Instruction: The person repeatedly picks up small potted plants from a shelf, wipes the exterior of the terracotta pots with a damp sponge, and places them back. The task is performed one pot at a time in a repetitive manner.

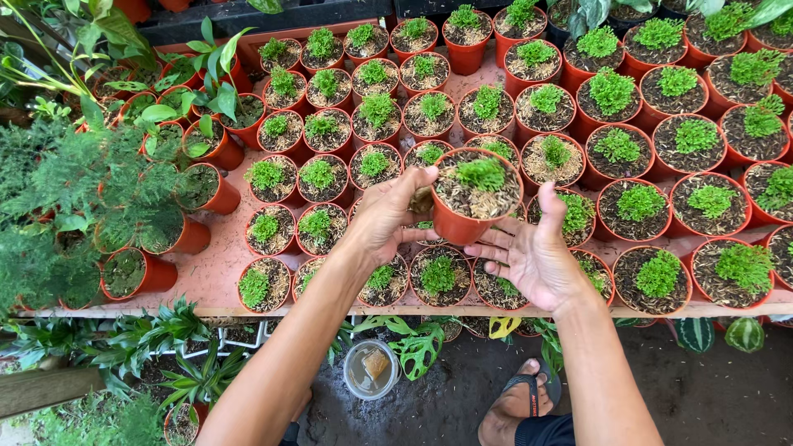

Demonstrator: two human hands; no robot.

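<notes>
Left hand: the left hand (388,216) grips the near-left side of the lifted pot, thumb hooked over the rim and fingers curled around the wall.
Right hand: the right hand (537,252) lies palm up just below and right of the same pot; its fingers (494,248) are spread wide, their tips touching the pot's lower wall.
Lifted pot: a small orange pot (471,202) is held between both hands above the bench, tilted slightly toward the camera, filled with pale husk-like mulch and carrying one low green moss-like plant (481,173).
Bench: a pale pink bench top (216,268) carries rows of matching orange pots (661,281), each with a similar green tuft.
Left margin: taller leafy and feathery plants (74,190) stand in orange pots at the bench's left end.
Ground: dark soil lies below the bench edge, with a round clear tub (370,369) holding a brownish block.
Foot: a sandalled foot (516,405) rests on the ground near the tub, to its right.
</notes>
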